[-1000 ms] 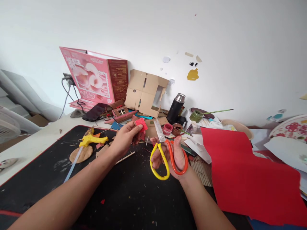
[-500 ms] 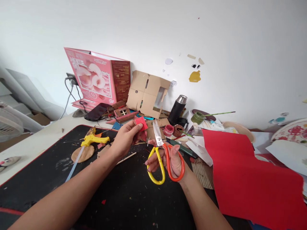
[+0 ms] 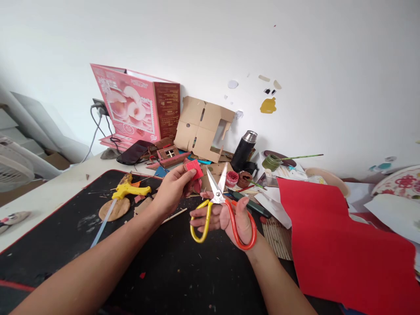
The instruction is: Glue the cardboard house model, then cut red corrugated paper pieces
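Between thumb and fingers, my left hand point(image 3: 173, 188) pinches a small red piece of corrugated card point(image 3: 194, 169) above the work mat. My right hand point(image 3: 229, 218) has its thumb and fingers through the handles of a pair of scissors point(image 3: 217, 194), one handle yellow and the other orange-red. The scissor blades are spread apart and point up, just right of the red piece and not touching it. A large red sheet point(image 3: 334, 245) lies to the right of my right hand.
A yellow glue gun point(image 3: 126, 190) rests on a round wooden disc point(image 3: 114, 209) at the left of the black mat point(image 3: 170, 271). Behind stand a black thermos point(image 3: 243, 151), paint jars point(image 3: 232, 178), a cardboard piece point(image 3: 200, 127) and a pink box point(image 3: 131, 105).
The scissor blades have parted from nearly closed to wide, and the yellow handle has swung left. My left hand holds the red card much as before. The view has shifted slightly.
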A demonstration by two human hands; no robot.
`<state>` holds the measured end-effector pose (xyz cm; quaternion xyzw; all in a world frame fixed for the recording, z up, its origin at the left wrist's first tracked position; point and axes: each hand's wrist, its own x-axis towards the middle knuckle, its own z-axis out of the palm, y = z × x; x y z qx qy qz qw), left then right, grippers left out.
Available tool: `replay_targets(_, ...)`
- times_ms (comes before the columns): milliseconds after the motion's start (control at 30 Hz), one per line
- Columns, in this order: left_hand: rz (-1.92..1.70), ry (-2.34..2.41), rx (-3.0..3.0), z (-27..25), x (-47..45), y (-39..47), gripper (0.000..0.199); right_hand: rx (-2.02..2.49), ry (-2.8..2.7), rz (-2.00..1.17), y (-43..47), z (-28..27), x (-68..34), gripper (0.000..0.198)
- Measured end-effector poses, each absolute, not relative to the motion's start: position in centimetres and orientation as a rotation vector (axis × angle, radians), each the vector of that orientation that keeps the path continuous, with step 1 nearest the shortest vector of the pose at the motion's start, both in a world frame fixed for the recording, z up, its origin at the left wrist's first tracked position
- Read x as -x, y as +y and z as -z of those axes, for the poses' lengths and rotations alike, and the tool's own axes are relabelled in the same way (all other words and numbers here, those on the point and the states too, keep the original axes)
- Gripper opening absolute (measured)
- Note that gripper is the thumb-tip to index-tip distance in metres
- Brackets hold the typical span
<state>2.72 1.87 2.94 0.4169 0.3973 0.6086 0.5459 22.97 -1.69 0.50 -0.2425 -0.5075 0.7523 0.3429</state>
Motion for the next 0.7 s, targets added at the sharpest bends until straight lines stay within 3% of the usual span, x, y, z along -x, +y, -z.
replay_targets(167,-1.457,0.939,-0.969,-3.0,-2.8,1.8,0.038,0.690,-1.398,-1.914,-1.7,-0.4,-22.7,0.110)
replay_targets(400,-1.427,0.962,-1.077,-2.9,-2.8,1.7,0.039,0.877,-1.467,-1.633,-2.6,-0.4,-21.8,0.069)
replay_targets(700,-1.380,1.019,-1.226,-3.1,-2.9,0.9,0.041,0.981,-1.543,-1.529,-2.9,-0.3,-21.6,0.060)
